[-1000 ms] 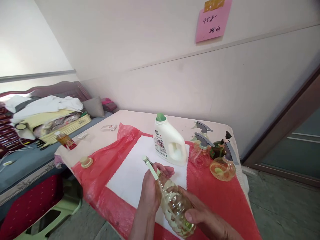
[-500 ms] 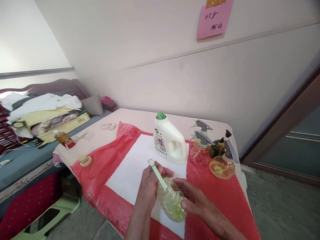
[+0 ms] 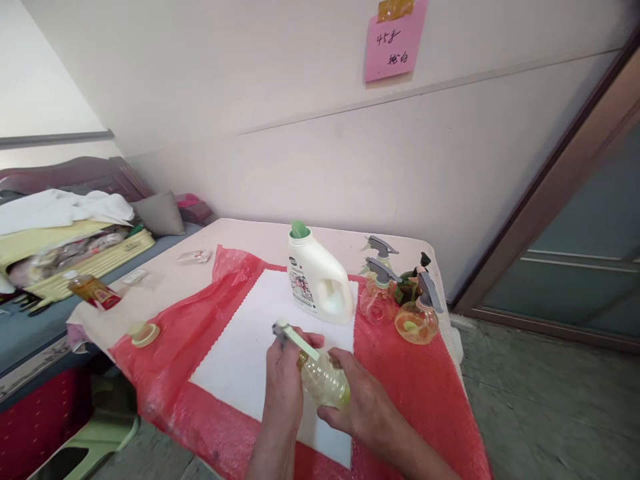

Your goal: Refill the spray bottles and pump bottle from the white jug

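Observation:
My left hand [image 3: 287, 370] is wrapped round the neck and spray head of a clear yellowish spray bottle [image 3: 320, 381], which tilts over the white sheet [image 3: 235, 360]. My right hand [image 3: 357, 393] grips the round body of the same bottle near its base. Just behind stands a large white jug [image 3: 320, 280] with an open mouth and a green piece [image 3: 299, 229] in it. To the right are a pink spray bottle [image 3: 377, 305], an orange one [image 3: 416, 323] and a dark green bottle [image 3: 407, 288].
A yellowish cap [image 3: 144, 334] lies on the red cloth [image 3: 175, 353] at left. Beyond it are a bottle of amber liquid [image 3: 90, 290] and a small packet [image 3: 195, 257]. A green stool [image 3: 105, 427] stands at the lower left. A pink note [image 3: 395, 50] hangs on the wall.
The view has turned to the right, so the scene sits further left. The held bottle is tipped closer to level, and my right hand has moved round toward its base.

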Demonstrator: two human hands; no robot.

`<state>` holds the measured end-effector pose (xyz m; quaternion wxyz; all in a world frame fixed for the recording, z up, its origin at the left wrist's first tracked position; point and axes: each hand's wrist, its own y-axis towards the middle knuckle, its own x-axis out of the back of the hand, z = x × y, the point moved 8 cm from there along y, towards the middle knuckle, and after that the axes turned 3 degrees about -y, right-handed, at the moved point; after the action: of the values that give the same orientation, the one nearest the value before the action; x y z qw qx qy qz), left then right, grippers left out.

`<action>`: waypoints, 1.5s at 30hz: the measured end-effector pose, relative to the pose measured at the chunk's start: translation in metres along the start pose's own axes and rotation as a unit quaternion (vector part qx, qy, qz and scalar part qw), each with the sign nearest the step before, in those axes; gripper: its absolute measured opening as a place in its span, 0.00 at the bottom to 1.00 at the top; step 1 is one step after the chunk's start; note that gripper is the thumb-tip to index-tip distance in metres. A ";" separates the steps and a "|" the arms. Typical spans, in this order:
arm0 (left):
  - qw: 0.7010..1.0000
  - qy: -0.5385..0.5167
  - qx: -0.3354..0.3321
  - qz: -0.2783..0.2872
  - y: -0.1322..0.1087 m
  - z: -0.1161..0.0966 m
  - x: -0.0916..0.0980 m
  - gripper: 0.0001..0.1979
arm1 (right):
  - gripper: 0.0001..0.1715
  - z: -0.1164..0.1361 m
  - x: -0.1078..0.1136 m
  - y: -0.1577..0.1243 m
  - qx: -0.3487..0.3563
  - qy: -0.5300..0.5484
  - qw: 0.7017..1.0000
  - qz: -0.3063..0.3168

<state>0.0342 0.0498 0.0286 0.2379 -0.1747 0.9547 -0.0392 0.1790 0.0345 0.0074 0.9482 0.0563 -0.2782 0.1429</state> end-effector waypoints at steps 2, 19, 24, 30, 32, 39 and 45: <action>0.995 -0.060 -0.030 -0.077 0.007 -0.006 0.015 0.11 | 0.39 0.002 0.002 -0.002 0.030 -0.109 0.993 -0.047; 0.878 -0.267 -0.112 -0.382 0.020 -0.067 0.135 0.14 | 0.41 -0.027 -0.031 0.011 -0.010 0.023 0.998 -0.058; 0.878 -0.292 -0.087 -0.369 0.023 -0.065 0.134 0.14 | 0.45 -0.043 -0.072 0.010 -0.006 0.042 0.998 -0.055; 0.873 -0.314 -0.061 -0.367 0.025 -0.065 0.138 0.13 | 0.44 -0.048 -0.049 0.018 -0.016 0.051 0.995 -0.078; 0.875 -0.319 -0.065 -0.360 0.025 -0.066 0.138 0.12 | 0.42 -0.041 -0.032 0.032 -0.041 0.049 0.993 -0.103; 0.887 -0.320 -0.046 -0.330 0.030 -0.058 0.130 0.11 | 0.40 0.010 -0.022 0.097 0.014 0.039 0.991 -0.124; 0.890 -0.330 -0.025 -0.314 0.035 -0.055 0.129 0.11 | 0.43 -0.006 -0.057 0.086 -0.018 -0.003 0.996 -0.093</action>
<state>-0.1086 0.0372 0.0146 0.5095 -0.4743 0.7174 -0.0278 0.1100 0.1034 -0.0265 0.9572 0.0655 -0.2774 0.0493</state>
